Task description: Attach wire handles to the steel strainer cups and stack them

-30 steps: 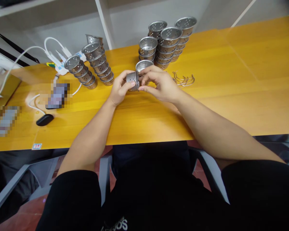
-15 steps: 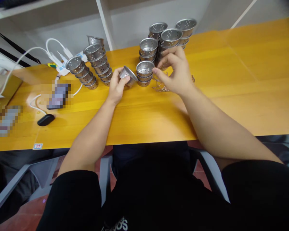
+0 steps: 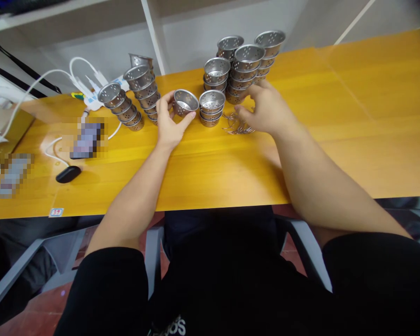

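My left hand holds a small perforated metal cup upright, just left of a short stack of the same cups. My right hand rests palm down on a pile of thin wire handles on the yellow table, fingers curled onto the wires. Whether it grips one I cannot tell. Taller stacks of cups stand right behind that hand.
Two leaning stacks of cups lie at the left. Further left are white cables, a blurred phone and a black oval object. A white shelf frame rises behind the table.
My left hand carried the cup leftward and turned it upright. My right hand let go of the cup, went to the right and dropped onto the wire handles.
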The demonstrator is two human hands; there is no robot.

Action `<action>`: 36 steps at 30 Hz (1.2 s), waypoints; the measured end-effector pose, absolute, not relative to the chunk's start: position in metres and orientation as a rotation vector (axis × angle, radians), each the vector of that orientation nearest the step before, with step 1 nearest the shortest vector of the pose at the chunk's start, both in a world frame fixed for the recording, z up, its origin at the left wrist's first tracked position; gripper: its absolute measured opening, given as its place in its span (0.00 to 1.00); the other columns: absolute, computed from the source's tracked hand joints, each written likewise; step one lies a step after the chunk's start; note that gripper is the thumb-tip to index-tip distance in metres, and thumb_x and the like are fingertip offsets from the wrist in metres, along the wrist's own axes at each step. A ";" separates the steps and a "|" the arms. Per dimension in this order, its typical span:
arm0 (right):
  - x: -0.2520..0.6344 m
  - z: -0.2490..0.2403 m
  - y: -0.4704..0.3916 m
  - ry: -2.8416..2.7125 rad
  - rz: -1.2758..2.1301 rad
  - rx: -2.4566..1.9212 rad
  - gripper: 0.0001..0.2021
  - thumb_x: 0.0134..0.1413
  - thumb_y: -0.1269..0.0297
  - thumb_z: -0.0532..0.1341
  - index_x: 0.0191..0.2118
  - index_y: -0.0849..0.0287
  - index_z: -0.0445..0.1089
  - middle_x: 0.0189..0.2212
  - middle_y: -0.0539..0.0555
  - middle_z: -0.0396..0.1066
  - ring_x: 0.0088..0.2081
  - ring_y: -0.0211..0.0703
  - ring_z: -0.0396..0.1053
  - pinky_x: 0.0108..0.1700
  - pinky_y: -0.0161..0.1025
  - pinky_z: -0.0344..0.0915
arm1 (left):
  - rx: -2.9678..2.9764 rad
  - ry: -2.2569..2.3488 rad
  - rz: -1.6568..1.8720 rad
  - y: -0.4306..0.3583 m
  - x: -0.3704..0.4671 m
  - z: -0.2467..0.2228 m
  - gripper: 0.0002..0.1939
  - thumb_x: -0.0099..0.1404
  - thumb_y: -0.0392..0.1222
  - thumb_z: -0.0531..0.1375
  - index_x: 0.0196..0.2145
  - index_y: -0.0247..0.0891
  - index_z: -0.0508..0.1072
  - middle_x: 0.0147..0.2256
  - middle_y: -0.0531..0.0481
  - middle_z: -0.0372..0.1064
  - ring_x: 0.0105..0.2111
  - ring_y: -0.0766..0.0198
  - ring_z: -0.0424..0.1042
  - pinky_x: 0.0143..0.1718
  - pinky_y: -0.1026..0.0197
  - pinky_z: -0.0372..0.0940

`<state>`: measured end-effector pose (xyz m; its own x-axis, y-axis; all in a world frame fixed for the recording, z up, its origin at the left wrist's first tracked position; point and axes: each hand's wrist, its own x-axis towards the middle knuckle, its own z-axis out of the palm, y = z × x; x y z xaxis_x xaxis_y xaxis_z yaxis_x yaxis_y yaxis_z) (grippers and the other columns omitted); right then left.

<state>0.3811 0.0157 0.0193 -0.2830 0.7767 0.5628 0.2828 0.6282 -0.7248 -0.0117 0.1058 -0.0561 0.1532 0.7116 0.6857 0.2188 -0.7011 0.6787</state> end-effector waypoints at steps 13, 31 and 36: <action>0.307 0.013 -0.006 -1.970 0.574 -0.857 0.54 0.70 0.19 0.77 0.88 0.45 0.73 0.85 0.67 0.75 0.81 0.85 0.78 0.86 0.84 0.74 | 2.031 0.861 1.487 0.080 0.002 -0.029 0.54 0.75 0.92 0.72 0.79 0.54 0.72 0.76 0.35 0.80 0.76 0.38 0.85 0.82 0.34 0.80; 0.296 0.030 -0.022 -1.991 0.619 -0.823 0.55 0.71 0.19 0.76 0.92 0.40 0.70 0.89 0.63 0.70 0.80 0.80 0.77 0.81 0.79 0.83 | 2.065 0.767 1.333 0.074 0.006 -0.032 0.51 0.75 0.92 0.71 0.76 0.52 0.77 0.74 0.36 0.83 0.73 0.39 0.89 0.79 0.34 0.84; 0.299 0.026 -0.020 -2.017 0.613 -0.835 0.55 0.73 0.19 0.75 0.93 0.40 0.69 0.87 0.64 0.73 0.74 0.79 0.83 0.81 0.80 0.82 | 2.067 0.766 1.310 0.072 0.007 -0.031 0.51 0.76 0.92 0.70 0.78 0.55 0.75 0.74 0.37 0.82 0.74 0.38 0.88 0.79 0.34 0.84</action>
<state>0.2994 -0.0196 0.0263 -0.4191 0.7450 0.5190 0.3306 0.6576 -0.6770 0.0075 0.0722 -0.0307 0.3564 0.7213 0.5939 0.1637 -0.6740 0.7203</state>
